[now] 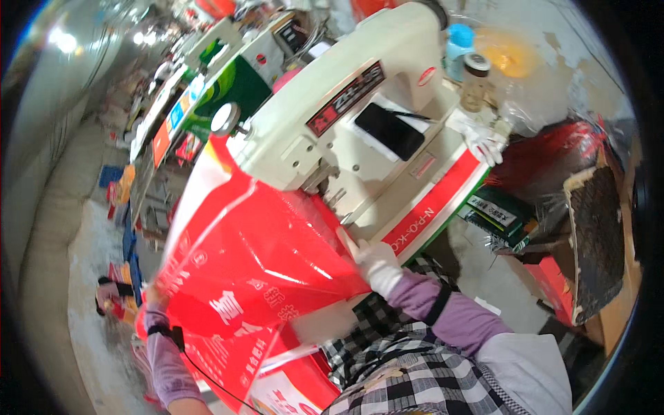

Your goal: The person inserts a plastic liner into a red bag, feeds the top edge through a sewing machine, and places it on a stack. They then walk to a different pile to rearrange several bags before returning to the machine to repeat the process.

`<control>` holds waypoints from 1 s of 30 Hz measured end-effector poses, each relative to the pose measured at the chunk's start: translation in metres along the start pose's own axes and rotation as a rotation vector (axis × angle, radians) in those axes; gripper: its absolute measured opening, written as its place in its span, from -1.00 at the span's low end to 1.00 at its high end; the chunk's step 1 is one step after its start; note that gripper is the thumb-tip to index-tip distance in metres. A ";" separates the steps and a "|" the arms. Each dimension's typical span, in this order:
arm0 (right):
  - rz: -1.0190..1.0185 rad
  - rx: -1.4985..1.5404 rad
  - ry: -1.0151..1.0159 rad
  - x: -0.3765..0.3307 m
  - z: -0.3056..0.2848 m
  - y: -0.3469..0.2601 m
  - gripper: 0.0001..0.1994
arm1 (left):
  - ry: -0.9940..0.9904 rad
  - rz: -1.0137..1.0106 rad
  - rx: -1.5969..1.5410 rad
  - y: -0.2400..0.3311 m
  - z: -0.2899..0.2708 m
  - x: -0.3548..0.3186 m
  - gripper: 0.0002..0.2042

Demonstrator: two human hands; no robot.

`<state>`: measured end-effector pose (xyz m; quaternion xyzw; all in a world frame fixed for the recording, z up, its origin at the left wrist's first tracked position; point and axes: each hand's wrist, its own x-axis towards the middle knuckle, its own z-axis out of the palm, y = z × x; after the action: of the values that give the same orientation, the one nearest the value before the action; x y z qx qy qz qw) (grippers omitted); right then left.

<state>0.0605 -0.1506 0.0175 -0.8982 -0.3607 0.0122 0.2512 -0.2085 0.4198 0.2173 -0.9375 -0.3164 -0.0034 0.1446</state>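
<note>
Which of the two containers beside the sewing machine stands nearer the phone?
The clear jar with the dark-rimmed lid; the other, a light-blue bottle, stands farther from the phone.

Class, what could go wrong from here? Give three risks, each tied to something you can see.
1. The right hand in a white fabric glove is near the head of the cream metal sewing machine; fingers might get caught if they stray closer.
2. The large glossy red plastic bag is creased beside the machine head, so it could bunch or snag.
3. The black rectangular phone rests on the machine's bed; shaking might shift it.
</note>
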 end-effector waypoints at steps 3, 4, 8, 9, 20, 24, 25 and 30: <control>-0.262 0.338 0.595 -0.021 -0.027 0.025 -0.49 | 0.037 -0.243 -0.031 0.018 0.046 0.042 -0.71; -0.171 0.816 0.434 -0.029 -0.034 -0.005 -0.54 | 0.282 -0.011 -0.165 -0.056 0.007 0.026 -0.84; -0.191 0.483 0.066 -0.037 -0.055 -0.023 -0.52 | 0.357 0.337 -0.238 -0.001 -0.116 0.066 -0.78; -0.114 0.635 0.031 -0.046 -0.054 -0.015 -0.55 | 0.572 0.328 -0.559 0.041 -0.157 0.052 -0.75; -0.219 0.953 -0.253 -0.041 -0.026 0.048 -0.75 | 0.439 -0.196 -0.977 0.053 -0.077 -0.263 -0.90; -0.335 0.889 -0.032 -0.060 0.010 0.040 -0.72 | 0.357 -0.253 -0.629 0.110 0.027 -0.325 -0.96; -0.361 0.786 -0.049 -0.064 -0.001 0.025 -0.74 | 0.339 -0.273 -0.556 0.116 0.046 -0.327 -0.97; -0.642 0.256 -0.012 -0.030 -0.006 -0.047 -0.78 | 0.078 0.146 -0.554 0.119 0.093 -0.202 -0.91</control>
<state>0.0098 -0.1437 0.0392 -0.6999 -0.6218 -0.0172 0.3509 -0.3072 0.2347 0.0766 -0.9607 -0.2294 -0.1156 -0.1051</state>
